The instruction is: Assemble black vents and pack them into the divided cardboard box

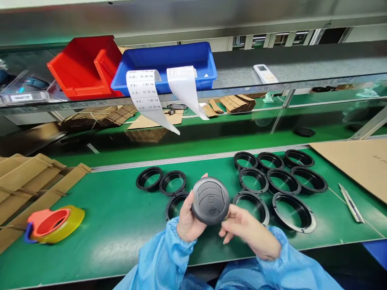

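A round black air vent (pixel 211 200) with a slatted, disc-shaped face is held up above the green worktop. My left hand (pixel 191 219) wraps round its left side, fingers behind it and thumb along the rim. At the lower right edge, my right hand (pixel 242 227) has its fingers bent in against the rim. Black rings (pixel 253 180) lie in rows to the right of the vent, several of them, with open centres. Three more black rings (pixel 173 183) lie to the left, one partly hidden by my left hand.
Left on the green worktop (pixel 105 213) are a tape dispenser (pixel 56 223) and cardboard dividers (pixel 27 185). A utility knife (pixel 350 203) and a cardboard sheet (pixel 356 161) lie right. The shelf above holds a red bin (pixel 81 80), a blue tray (pixel 169 56) with hanging label strips, and a white remote (pixel 265 74).
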A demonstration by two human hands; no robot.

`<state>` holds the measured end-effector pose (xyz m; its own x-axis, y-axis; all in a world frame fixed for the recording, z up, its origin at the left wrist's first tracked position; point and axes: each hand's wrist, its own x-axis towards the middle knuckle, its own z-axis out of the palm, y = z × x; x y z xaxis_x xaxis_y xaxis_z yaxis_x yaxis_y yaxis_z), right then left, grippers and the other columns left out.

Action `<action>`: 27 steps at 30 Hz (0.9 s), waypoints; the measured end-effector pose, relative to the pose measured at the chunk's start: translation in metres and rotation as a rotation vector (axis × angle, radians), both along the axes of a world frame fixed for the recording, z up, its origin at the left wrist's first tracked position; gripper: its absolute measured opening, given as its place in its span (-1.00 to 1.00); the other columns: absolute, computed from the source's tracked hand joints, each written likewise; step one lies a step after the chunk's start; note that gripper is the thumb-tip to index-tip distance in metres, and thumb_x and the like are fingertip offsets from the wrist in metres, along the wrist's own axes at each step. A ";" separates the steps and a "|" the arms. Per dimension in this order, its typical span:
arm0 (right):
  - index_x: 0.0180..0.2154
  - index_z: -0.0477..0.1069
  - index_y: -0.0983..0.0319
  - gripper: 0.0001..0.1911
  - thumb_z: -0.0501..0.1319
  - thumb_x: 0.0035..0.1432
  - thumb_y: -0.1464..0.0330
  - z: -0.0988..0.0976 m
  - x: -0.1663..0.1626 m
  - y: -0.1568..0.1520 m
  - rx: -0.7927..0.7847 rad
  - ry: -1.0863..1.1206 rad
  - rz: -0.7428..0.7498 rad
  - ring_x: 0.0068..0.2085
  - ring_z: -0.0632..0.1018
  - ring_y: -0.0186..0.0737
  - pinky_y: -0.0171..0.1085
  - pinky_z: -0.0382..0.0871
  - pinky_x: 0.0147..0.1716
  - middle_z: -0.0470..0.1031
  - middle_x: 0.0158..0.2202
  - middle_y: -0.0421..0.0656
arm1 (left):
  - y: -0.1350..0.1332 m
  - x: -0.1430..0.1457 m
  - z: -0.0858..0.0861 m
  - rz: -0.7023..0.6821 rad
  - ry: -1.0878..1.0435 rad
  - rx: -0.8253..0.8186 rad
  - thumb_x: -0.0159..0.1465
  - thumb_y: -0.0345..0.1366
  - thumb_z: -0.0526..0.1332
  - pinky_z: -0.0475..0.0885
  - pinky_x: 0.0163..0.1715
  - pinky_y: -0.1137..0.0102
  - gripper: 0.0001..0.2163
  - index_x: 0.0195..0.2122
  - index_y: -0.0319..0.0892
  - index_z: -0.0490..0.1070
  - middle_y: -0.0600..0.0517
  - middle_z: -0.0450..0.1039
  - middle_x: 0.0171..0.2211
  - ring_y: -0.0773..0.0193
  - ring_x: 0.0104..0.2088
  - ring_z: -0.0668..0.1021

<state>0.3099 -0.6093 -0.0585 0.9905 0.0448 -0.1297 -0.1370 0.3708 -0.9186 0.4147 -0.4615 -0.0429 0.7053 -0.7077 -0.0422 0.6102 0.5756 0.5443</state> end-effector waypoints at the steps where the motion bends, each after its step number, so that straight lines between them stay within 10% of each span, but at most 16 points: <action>1: -0.24 0.43 0.23 -0.57 0.45 0.11 0.05 -0.003 0.002 -0.005 -0.129 -0.034 -0.075 -0.30 0.56 -0.21 -0.30 0.53 -0.36 0.47 -0.29 -0.16 | 0.003 0.000 0.001 0.022 0.028 0.001 0.27 0.03 0.29 0.33 0.21 0.07 -0.19 0.44 -0.03 -0.07 -0.09 0.40 0.21 -0.07 0.21 0.41; 7: -0.07 0.45 0.15 -0.70 0.16 0.39 0.07 -0.009 0.002 -0.017 -0.611 -0.233 -0.391 -0.14 0.54 -0.12 -0.17 0.47 -0.10 0.47 -0.06 -0.09 | 0.008 -0.002 -0.003 0.029 0.138 0.030 0.30 0.05 0.24 0.20 0.30 0.00 -0.25 0.42 -0.07 0.00 -0.11 0.37 0.24 -0.10 0.28 0.34; 12: 0.01 0.34 0.16 -0.53 0.24 0.32 -0.05 -0.013 -0.001 -0.008 -0.321 -0.096 -0.423 -0.15 0.55 -0.09 -0.14 0.51 -0.16 0.45 -0.07 -0.07 | 0.003 -0.009 -0.007 0.122 0.037 0.076 0.22 -0.02 0.37 0.17 0.33 0.03 -0.13 0.44 0.10 -0.10 -0.04 0.39 0.22 -0.05 0.29 0.33; 16: 0.16 0.27 0.11 -0.44 0.27 0.31 -0.05 -0.015 0.005 -0.002 0.140 0.006 -0.179 -0.10 0.55 -0.11 -0.12 0.48 -0.09 0.47 -0.06 -0.10 | 0.000 -0.025 -0.008 0.120 -0.190 0.165 -0.03 -0.24 0.57 0.13 0.34 0.05 0.15 0.41 0.32 -0.21 0.05 0.28 0.31 -0.08 0.33 0.28; 18: 0.18 0.29 0.09 -0.43 0.31 0.29 -0.03 -0.014 0.010 -0.006 0.172 -0.002 -0.174 -0.09 0.53 -0.13 -0.17 0.45 -0.10 0.49 -0.12 -0.14 | -0.002 -0.032 -0.005 0.095 -0.208 0.155 -0.06 -0.05 0.57 0.13 0.35 0.06 0.09 0.41 0.28 -0.08 0.04 0.19 0.36 -0.13 0.36 0.22; 23: 0.10 0.48 0.12 -0.62 0.23 0.37 0.08 0.001 0.017 -0.035 -0.309 -0.232 -0.151 -0.03 0.50 -0.10 -0.15 0.37 0.02 0.50 -0.07 -0.11 | -0.006 -0.028 0.005 -0.147 0.129 0.124 0.31 0.28 0.04 0.17 0.31 -0.04 -0.32 0.35 0.04 0.18 -0.09 0.26 0.31 -0.15 0.31 0.30; 27: 0.04 0.53 0.13 -0.71 0.14 0.43 0.20 0.013 0.020 -0.046 -0.731 -0.385 -0.099 -0.08 0.51 -0.09 -0.15 0.38 -0.04 0.54 -0.11 -0.11 | -0.006 -0.026 -0.002 -0.437 0.240 0.149 0.31 0.21 0.13 0.22 0.26 -0.09 -0.30 0.34 -0.13 0.22 -0.22 0.37 0.22 -0.21 0.23 0.40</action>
<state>0.3301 -0.6548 -0.0451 0.9666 -0.0085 0.2561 0.2376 -0.3441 -0.9084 0.3887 -0.4677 -0.0448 0.3032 -0.9080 -0.2892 0.8939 0.1658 0.4165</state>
